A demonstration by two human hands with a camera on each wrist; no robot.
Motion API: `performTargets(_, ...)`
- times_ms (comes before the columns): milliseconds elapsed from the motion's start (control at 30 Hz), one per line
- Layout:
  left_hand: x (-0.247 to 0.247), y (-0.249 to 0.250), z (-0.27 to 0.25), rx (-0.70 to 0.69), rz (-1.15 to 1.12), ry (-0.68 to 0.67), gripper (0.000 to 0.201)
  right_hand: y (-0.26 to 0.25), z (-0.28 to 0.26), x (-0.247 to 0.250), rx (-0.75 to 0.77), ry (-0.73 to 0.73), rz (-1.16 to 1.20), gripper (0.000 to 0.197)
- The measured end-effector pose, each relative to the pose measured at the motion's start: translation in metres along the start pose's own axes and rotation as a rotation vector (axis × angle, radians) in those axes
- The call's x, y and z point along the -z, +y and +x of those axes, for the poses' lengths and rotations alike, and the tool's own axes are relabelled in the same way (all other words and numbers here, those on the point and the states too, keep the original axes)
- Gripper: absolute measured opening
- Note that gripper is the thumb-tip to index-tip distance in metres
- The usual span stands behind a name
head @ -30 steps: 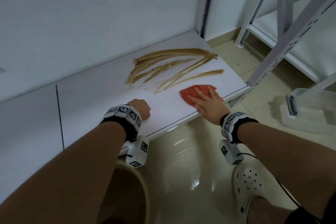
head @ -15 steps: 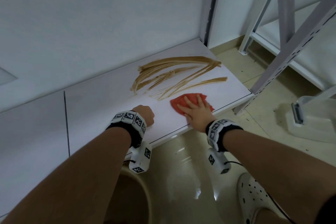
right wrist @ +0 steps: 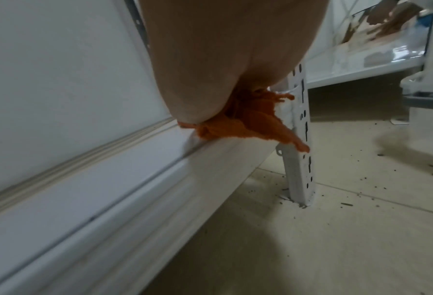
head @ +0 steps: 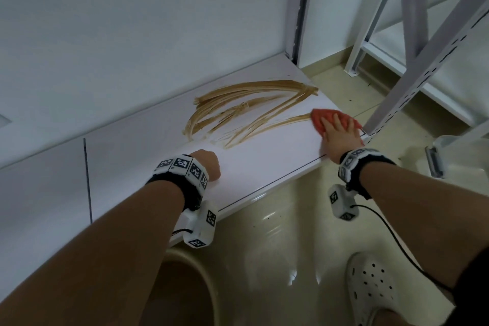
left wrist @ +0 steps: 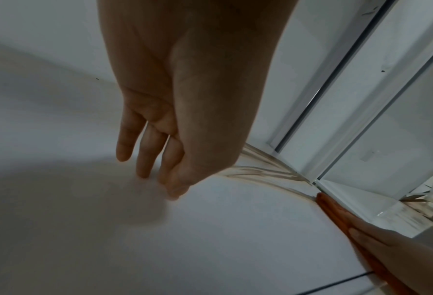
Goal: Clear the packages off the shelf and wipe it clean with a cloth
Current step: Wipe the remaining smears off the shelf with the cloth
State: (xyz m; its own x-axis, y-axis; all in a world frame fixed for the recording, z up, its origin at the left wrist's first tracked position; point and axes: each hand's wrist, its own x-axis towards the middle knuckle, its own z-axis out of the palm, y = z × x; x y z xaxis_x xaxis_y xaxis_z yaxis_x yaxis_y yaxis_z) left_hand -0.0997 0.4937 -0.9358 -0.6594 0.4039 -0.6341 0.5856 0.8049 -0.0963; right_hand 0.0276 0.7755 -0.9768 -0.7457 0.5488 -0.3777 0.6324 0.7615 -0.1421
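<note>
The white shelf (head: 264, 164) carries brown smeared streaks (head: 251, 108) across its right half. My right hand (head: 341, 132) lies flat with straight fingers on an orange cloth (head: 321, 118), pressing it down at the right end of the lowest streak, near the shelf's front right corner. In the right wrist view the cloth (right wrist: 248, 123) bunches under the palm and hangs over the shelf edge beside the post (right wrist: 298, 149). My left hand (head: 209, 164) rests on the bare shelf left of the streaks; its fingers (left wrist: 144, 159) point down with the tips on the surface, holding nothing. No packages are in view.
A perforated grey upright (head: 423, 61) stands at the shelf's right front corner, with a second rack (head: 391, 34) behind. On the floor are a clear plastic bin (head: 455, 156) at right, a beige tub (head: 190, 286) below the shelf edge, and my white clog (head: 370, 286).
My right hand has slid the cloth to the right, from under the streaks to the shelf's right front corner by the post. The left hand has stayed in place.
</note>
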Motion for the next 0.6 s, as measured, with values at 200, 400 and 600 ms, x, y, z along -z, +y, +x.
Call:
performTargets(200, -0.002, 0.003, 0.002, 0.020, -0.006, -0.003, 0.030, -0.021, 0.036, 0.011, -0.118, 0.004, 0.106, 0.065)
performTargets(400, 0.007, 0.008, -0.003, 0.032, -0.019, 0.006, 0.031, -0.061, 0.024, 0.004, 0.101, -0.023, -0.009, 0.072)
performTargets(600, 0.005, 0.008, -0.013, 0.039, -0.028, -0.019, 0.033, -0.064, -0.023, -0.019, 0.534, -0.046, -0.085, 0.074)
